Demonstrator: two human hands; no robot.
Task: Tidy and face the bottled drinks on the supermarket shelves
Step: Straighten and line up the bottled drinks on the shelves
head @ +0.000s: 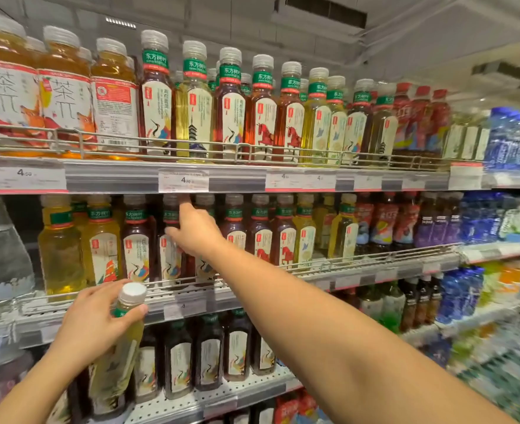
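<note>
The head view looks at supermarket shelves full of bottled tea. The right hand [195,231] reaches up to the middle shelf [374,266] and grips a dark bottle [170,240] at its shoulder, with the fingers curled around the neck just under the cap. This bottle stands upright in the front row, behind the wire rail [191,283], between other dark bottles with white labels.

The left hand [95,319] is lower, in front of the edge of the middle shelf. It holds a yellow bottle [121,347] near the top: the thumb and fingers wrap around the neck just below the white cap [133,292]. The yellow bottle is in the air, not on any shelf, and it tilts a little, its bottom toward the lower left.

On the top shelf [237,179] stand more tea bottles, yellow, amber and dark mixed together, and price tags [183,181] hang on its front edge. On the lower shelf [237,390] is a row of dark bottles. At the far right are blue bottles [509,142], blurred.
</note>
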